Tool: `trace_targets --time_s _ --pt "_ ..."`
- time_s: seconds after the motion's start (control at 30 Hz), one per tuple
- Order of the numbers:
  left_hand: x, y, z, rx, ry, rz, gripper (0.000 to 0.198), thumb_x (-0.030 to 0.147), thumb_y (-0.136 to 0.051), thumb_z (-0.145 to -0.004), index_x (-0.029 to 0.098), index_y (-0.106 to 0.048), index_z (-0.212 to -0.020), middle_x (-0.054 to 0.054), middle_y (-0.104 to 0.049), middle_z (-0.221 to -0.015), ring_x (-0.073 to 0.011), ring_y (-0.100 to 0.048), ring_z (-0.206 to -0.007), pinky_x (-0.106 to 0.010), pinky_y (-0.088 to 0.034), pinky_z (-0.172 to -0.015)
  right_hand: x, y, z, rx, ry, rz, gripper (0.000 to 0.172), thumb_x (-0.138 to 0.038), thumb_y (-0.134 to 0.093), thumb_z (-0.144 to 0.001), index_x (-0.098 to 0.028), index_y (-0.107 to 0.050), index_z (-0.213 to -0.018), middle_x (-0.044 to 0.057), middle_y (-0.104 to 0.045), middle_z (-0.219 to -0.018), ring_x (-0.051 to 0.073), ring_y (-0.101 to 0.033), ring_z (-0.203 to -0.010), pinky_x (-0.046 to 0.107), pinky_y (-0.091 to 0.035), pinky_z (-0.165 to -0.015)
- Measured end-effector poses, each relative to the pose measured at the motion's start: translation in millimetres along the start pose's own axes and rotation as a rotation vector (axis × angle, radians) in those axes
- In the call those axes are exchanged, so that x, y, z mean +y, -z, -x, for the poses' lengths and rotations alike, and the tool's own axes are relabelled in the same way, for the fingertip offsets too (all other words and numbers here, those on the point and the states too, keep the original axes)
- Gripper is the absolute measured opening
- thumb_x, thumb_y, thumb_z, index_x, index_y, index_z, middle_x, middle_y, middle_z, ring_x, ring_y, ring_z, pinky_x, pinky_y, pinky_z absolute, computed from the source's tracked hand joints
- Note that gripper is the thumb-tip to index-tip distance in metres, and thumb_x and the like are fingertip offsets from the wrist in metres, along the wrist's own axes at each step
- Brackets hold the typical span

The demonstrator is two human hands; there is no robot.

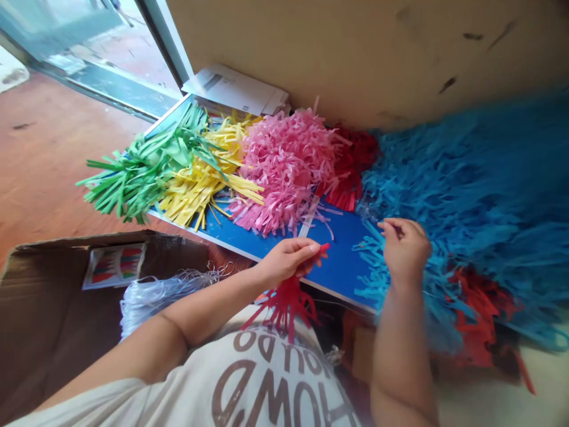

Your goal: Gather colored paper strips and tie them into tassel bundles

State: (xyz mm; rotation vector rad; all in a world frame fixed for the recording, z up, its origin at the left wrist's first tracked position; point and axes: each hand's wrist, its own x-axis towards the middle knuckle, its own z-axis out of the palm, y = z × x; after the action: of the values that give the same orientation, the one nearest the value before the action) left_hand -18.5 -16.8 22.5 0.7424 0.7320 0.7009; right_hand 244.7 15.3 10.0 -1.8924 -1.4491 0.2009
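Note:
My left hand [293,259] is closed round the top of a red paper tassel [288,305], whose cut strips fan down in front of my shirt. A short twisted end pokes out past the thumb. Off to the right, my right hand [405,246] is raised in a pinch above the table's edge; whatever its fingertips hold, if anything, is too small to make out. Between the two hands shows the bare blue tabletop [338,264]. Blue tassels [444,184] lie heaped just beyond and beside the right hand.
Green tassels [146,166], yellow tassels [200,184], pink tassels [288,166] and dark red tassels [351,166] lie along the table. White boxes [237,89] rest against the wall. A cardboard box [40,308] and white strings [155,299] are at lower left. Orange-red strips [478,314] lie at right.

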Motion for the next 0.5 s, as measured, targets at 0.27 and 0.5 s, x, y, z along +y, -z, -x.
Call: trace_targets --time_s 0.27,0.5 --pt "-5.4 3.0 2.9 0.056 -0.454 -0.615 0.042 0.054 -0.064 -0.089 0.014 -0.078 -0.095 -0.008 -0.074 -0.082 -0.0139 -0.065 -0.071 -0.023 -0.051 -0.067 -53.5 -14.7 111.0 -0.262 -0.261 -0.827 0.02 -0.034 -0.079 -0.077 -0.022 -0.076 -0.092 0.004 -0.074 -0.091 0.016 -0.069 -0.074 0.03 -0.057 -0.064" --pt "-5.8 6.7 1.8 -0.004 -0.725 -1.06 0.031 0.036 -0.054 -0.099 0.014 -0.075 -0.093 -0.006 -0.067 -0.074 -0.0113 -0.061 -0.067 -0.02 -0.045 -0.062 -49.6 -12.2 120.3 -0.161 -0.287 -0.757 0.025 -0.035 -0.083 -0.073 -0.02 -0.07 -0.088 0.001 -0.074 -0.08 0.016 -0.07 -0.073 0.031 -0.058 -0.072"
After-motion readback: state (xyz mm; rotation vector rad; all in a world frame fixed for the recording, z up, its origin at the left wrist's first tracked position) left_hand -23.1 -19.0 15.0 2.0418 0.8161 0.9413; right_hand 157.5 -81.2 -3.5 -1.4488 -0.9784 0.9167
